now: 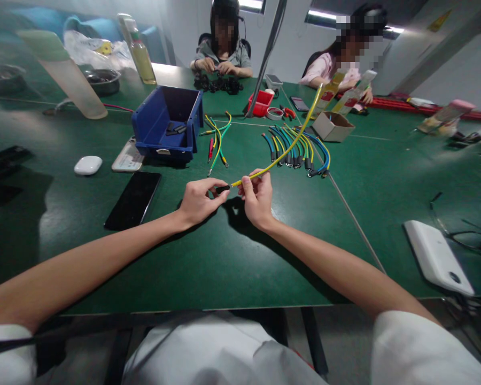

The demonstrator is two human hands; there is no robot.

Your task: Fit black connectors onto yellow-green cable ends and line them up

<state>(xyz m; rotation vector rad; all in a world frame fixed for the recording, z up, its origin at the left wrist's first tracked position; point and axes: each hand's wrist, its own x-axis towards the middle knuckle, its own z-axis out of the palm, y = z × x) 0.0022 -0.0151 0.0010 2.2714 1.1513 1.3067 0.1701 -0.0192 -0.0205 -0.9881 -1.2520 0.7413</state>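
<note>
Between the fingertips of my left hand [200, 200] is a short black sleeve [223, 189]. My right hand [258, 199] pinches a yellow wire [286, 152] near its end, and the wire arcs up and away to the right. The tip of the wire points at the sleeve, close to its opening; I cannot tell whether they touch. Beyond my hands lies a small group of yellow and green wires [218, 139]. Farther right is a row of blue, yellow and green wires [296, 147], many with black sleeves at the near ends.
A blue bin [164, 147] holding a few black pieces stands beyond my left hand. Nearby lie a black phone [133, 200] and a white case [88, 165]. A small cardboard box [332, 127] and a red bin [260, 103] stand farther back. Two people sit across the table.
</note>
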